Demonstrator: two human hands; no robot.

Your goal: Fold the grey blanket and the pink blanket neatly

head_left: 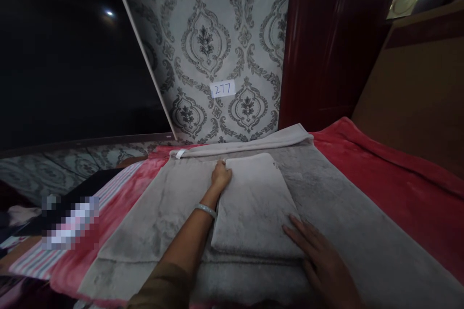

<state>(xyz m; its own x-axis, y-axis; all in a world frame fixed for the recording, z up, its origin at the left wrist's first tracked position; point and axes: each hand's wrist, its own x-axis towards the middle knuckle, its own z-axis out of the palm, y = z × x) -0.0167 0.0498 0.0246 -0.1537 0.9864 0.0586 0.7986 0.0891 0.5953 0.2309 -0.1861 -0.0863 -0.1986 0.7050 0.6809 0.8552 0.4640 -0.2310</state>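
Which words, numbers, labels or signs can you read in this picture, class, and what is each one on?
"277": handwritten on the white paper slip on the patterned wall.
Unreadable: the white tag at the edge of the grey cloth; too small.
Unreadable: the small light mark at the lower edge of the dark screen.

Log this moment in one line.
left hand: on folded grey cloth, far left corner; right hand: open at near right edge; beneath: grey blanket over red blanket

Dim pic w/ glare spot (109, 12) on dark scrn (68, 63), lower-L patch (70, 223) pixelated.
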